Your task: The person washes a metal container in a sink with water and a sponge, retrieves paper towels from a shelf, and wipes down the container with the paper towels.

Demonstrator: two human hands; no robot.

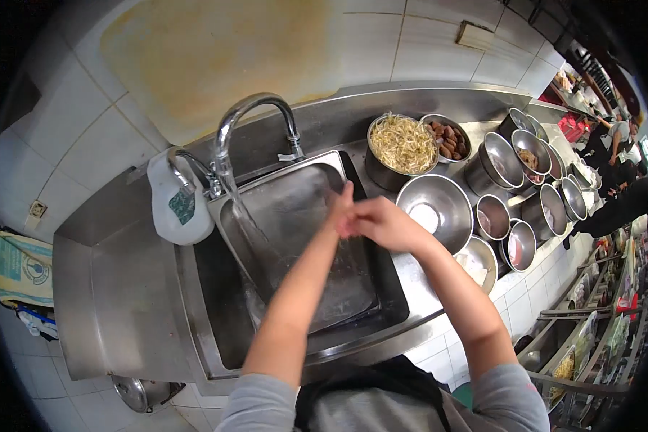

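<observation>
My left hand [338, 209] and my right hand [379, 220] meet over the right part of the sink [216, 338]. My right hand's bent fingers close around the side of my left hand; motion blur and overlap hide most of the left fingers. No object shows between them. Below them a rectangular metal pan [288, 194] rests tilted in the sink, its surface wet. Water runs into it from the tall curved faucet [223, 137], to the left of both hands.
A white jug [167, 223] with a green scouring pad stands left of the faucet. Bean sprouts [403, 144] fill a pot at the right, beside a bowl of brown pieces [450, 140]. A wide steel bowl [446, 198] and several pots line the counter. People work at far right.
</observation>
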